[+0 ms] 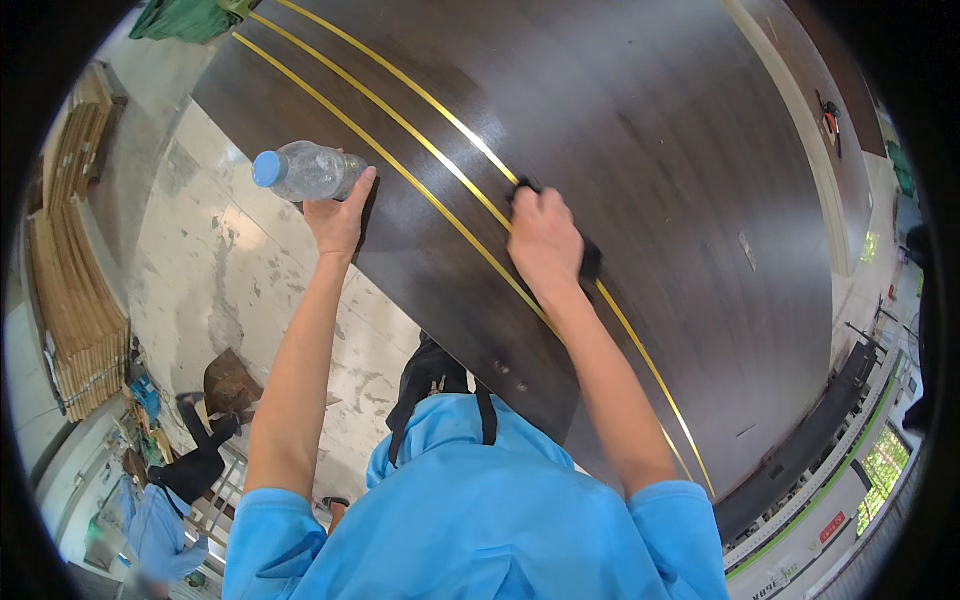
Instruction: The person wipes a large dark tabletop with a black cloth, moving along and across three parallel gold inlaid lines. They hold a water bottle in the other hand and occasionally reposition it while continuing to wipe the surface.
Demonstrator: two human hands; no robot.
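A clear plastic bottle [318,172] with a blue cap is gripped in my left hand [337,222], tilted over the near left edge of a large dark wood-look panel [640,130]. Three gold strips [400,118] run lengthwise along this panel. My right hand [545,240] is closed and slightly blurred over the strips, pressing a black cloth [591,262] to the surface. Bits of the cloth show at the fingertips and beside the wrist; the rest is under my palm.
Stacked brown boards [75,300] stand on the left. A pale strip of board [800,110] lies along the panel's far right side, with a red-and-black tool [831,122] beyond it. A machine [810,500] stands at the lower right. Another person [165,525] is at the lower left.
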